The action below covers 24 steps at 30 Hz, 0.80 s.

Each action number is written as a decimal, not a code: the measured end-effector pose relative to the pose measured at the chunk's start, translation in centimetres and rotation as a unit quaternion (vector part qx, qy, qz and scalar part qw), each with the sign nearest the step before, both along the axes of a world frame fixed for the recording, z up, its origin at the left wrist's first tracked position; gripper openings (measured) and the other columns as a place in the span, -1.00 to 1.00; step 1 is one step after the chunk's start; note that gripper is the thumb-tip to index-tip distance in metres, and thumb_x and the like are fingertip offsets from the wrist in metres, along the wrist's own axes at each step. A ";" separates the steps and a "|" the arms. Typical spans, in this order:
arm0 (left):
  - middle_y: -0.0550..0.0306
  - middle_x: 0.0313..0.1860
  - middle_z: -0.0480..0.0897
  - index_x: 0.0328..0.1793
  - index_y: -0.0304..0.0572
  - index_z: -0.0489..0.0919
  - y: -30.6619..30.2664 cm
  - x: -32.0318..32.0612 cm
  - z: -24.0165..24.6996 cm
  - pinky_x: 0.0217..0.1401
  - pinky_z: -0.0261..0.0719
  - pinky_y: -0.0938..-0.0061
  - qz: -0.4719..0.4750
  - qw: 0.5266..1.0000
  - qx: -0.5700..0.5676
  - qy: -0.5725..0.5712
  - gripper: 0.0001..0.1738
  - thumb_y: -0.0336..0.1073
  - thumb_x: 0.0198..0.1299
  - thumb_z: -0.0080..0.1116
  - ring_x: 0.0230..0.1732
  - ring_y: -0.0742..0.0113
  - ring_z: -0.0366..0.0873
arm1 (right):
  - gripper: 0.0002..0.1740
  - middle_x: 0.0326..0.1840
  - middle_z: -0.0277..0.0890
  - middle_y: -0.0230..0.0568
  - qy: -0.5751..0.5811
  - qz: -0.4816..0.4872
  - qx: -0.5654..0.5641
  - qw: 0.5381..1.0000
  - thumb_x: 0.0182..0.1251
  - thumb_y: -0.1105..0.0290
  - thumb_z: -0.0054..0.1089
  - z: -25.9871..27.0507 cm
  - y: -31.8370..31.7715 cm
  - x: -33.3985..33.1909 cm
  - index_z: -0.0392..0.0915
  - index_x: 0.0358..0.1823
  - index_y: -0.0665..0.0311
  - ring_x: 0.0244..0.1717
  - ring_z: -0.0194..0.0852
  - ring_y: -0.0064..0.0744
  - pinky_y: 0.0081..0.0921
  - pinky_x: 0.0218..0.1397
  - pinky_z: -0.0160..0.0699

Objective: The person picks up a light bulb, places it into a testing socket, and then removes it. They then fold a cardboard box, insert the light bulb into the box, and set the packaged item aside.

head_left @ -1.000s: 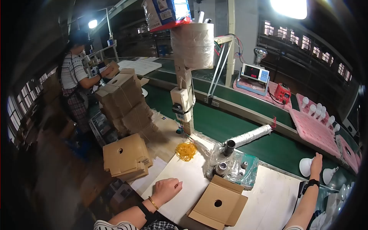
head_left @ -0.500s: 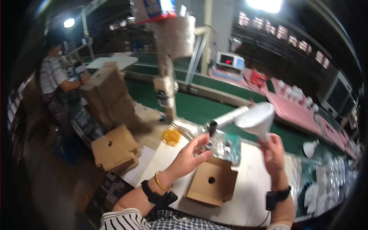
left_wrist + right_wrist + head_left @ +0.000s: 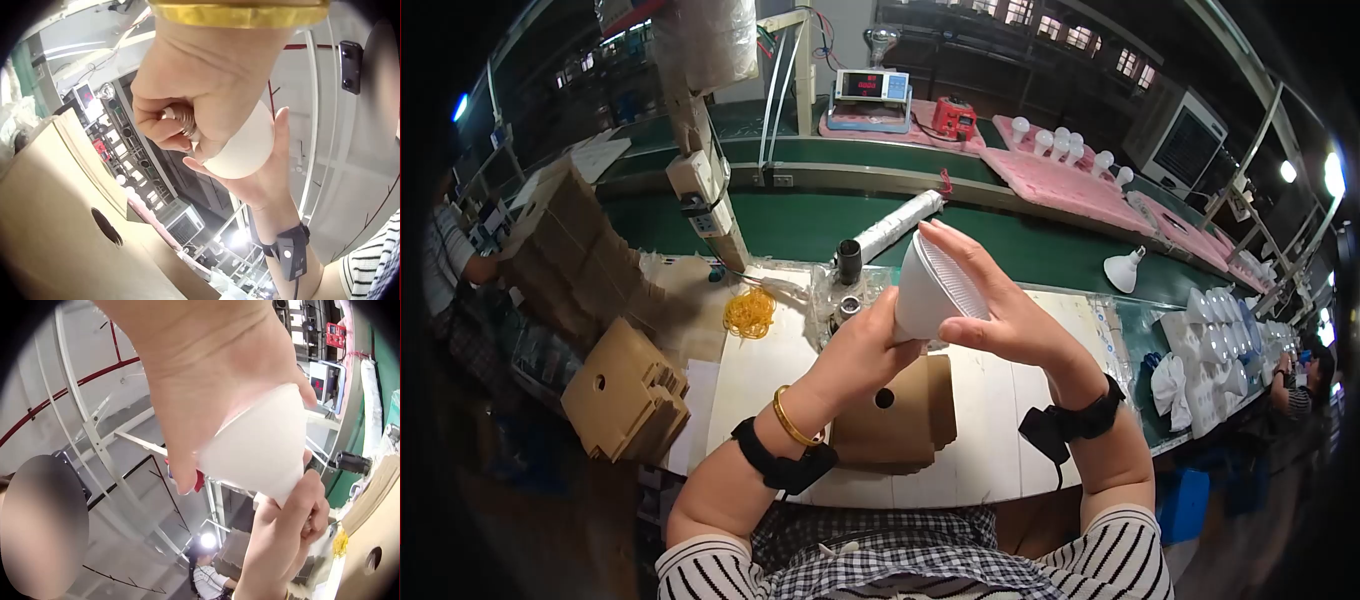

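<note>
A white cone-shaped reflector bulb (image 3: 920, 305) is held up above the table between both hands. My left hand (image 3: 845, 345) grips its narrow end, with fingers curled round the metal screw base (image 3: 181, 119). Across the wide ribbed face lies my right hand (image 3: 1022, 325), its fingers extended and thumb spread at the rim. In the right wrist view, the right palm covers that face and the bulb's smooth white side (image 3: 262, 447) shows. Below the hands is a brown cardboard box (image 3: 870, 440) with a round hole.
Flattened cartons (image 3: 615, 395) lie at left, near yellow rubber bands (image 3: 749, 313). A black cylinder (image 3: 847, 262) stands behind the hands. Another reflector bulb (image 3: 1124, 270) sits on the green belt (image 3: 1020, 240). Clear-domed bulbs (image 3: 1215, 325) fill a tray at right.
The right hand brought the bulb from the belt at right to the middle. The left hand rose and took its base; the right hand shifted to its face. The head view turned right.
</note>
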State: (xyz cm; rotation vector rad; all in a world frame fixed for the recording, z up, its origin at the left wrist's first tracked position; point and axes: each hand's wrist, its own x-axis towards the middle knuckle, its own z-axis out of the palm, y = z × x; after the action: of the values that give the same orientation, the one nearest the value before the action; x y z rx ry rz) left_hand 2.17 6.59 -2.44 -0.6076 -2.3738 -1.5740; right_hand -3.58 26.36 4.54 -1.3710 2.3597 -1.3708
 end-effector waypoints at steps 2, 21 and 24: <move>-0.15 0.03 0.62 0.26 -0.28 0.41 -0.3 0.0 0.2 0.14 0.54 0.12 0.031 0.998 -0.028 -0.040 -0.48 -0.30 0.22 0.31 0.08 -0.20 0.59 | 0.05 0.60 -0.02 0.30 -0.048 0.001 -0.034 0.998 0.11 -0.25 0.37 -0.4 -0.6 -1.2 0.22 0.58 0.06 0.61 -0.04 0.21 -0.03 0.60 0.03; 0.10 0.02 0.59 -0.14 -0.12 0.64 -1.7 8.5 -4.2 0.22 0.44 0.22 -0.084 0.971 -0.221 0.033 -0.63 -0.02 0.13 0.43 0.10 0.05 0.50 | -0.15 0.56 0.16 0.08 0.229 -0.220 0.249 0.915 0.02 -0.20 0.40 -8.5 -3.9 -7.6 0.45 0.42 -0.26 0.46 0.16 0.13 0.15 0.27 0.36; 0.09 0.01 0.59 -0.14 -0.12 0.65 -2.0 7.7 -4.4 0.21 0.45 0.22 -0.116 0.972 -0.202 0.015 -0.64 -0.01 0.15 0.41 0.08 0.05 0.50 | -0.11 0.55 0.16 0.08 0.248 -0.218 0.250 0.910 0.00 -0.19 0.41 -8.8 -3.9 -7.7 0.42 0.45 -0.27 0.47 0.15 0.13 0.13 0.26 0.37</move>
State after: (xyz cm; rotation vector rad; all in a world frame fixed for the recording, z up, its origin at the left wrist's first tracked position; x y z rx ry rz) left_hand 9.83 4.55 -6.83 -1.0140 -2.7002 -1.1430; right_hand -11.30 22.41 -4.26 -1.1740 3.1846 -0.3925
